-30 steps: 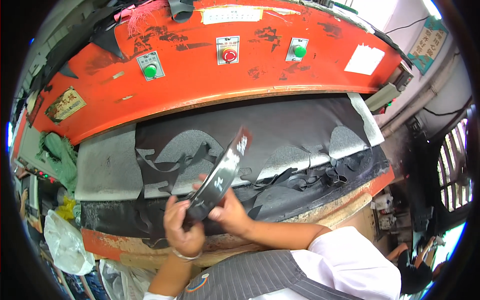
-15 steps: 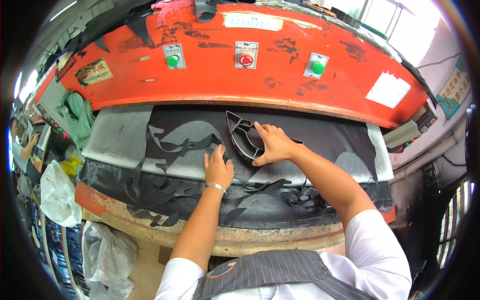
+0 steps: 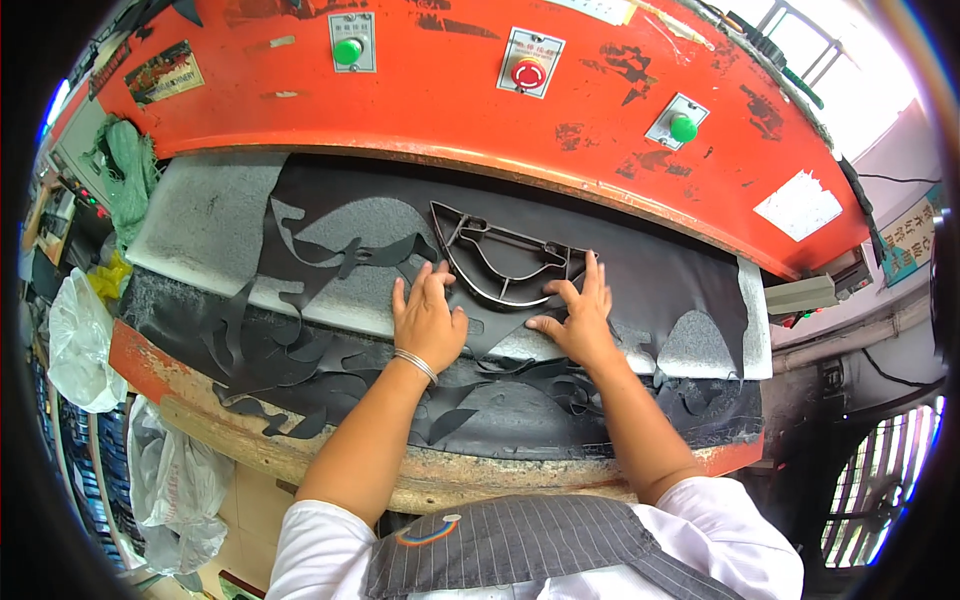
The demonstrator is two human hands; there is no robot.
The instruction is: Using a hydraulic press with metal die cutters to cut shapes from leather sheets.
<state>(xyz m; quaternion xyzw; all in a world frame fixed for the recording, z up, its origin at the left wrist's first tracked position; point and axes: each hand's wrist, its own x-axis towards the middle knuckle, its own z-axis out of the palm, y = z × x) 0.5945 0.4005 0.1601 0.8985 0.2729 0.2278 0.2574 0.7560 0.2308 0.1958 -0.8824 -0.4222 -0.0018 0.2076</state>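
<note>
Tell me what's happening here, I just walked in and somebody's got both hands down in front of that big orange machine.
A person is handling a curved metal frame that lies on a black sheet in front of the orange machine. The right hand is at the frame's right end, its grip spread. The left hand is open beside its left side; contact there is unclear. The sheet has curved cut-outs, and black scraps lie nearer the person.

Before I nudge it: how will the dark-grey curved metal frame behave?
Probably stiff: the dark-grey curved metal frame has braces between its walls. Unlikely to roll or tip, since it lies flat on the black leather-like sheet. Could slide easily, as that sheet looks smooth.
</note>
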